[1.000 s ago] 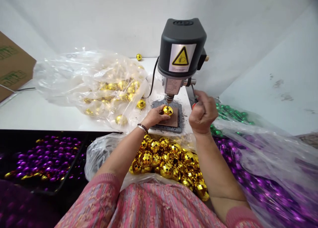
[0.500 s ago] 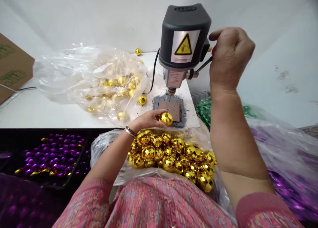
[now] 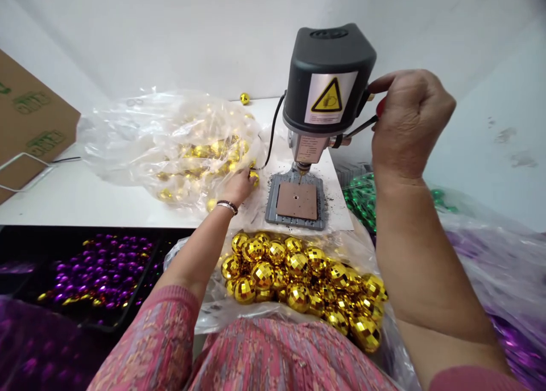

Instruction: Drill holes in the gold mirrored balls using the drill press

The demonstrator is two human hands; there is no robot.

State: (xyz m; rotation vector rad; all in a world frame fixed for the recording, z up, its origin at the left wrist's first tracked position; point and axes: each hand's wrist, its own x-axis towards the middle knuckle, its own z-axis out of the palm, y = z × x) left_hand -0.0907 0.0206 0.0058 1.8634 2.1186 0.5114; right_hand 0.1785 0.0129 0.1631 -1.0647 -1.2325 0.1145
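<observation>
A small drill press (image 3: 330, 90) stands on the table, its bit raised above a brown square board (image 3: 297, 200) with a small dark hole. My right hand (image 3: 412, 118) is closed around the drill press lever (image 3: 362, 127), whose red knob shows partly between the fingers. My left hand (image 3: 239, 186) is left of the press base, fingers closed on a faceted gold ball (image 3: 255, 178) that they partly cover. Just behind it lies a clear plastic bag (image 3: 123, 135) with gold balls inside. Many larger-looking gold balls (image 3: 262, 274) fill an open bag in front of me.
Dark shavings lie around the grey base (image 3: 273, 212). A black tray (image 3: 147, 277) of purple and gold balls sits below the table at left. A cardboard box (image 3: 29, 124) stands far left. Green balls (image 3: 360, 200) and bagged purple ones (image 3: 516, 345) are at right.
My left hand has moved from the board's front edge, leftward and back to a ball on the table. The ball it held is no longer in it. My right hand stays on the lever.
</observation>
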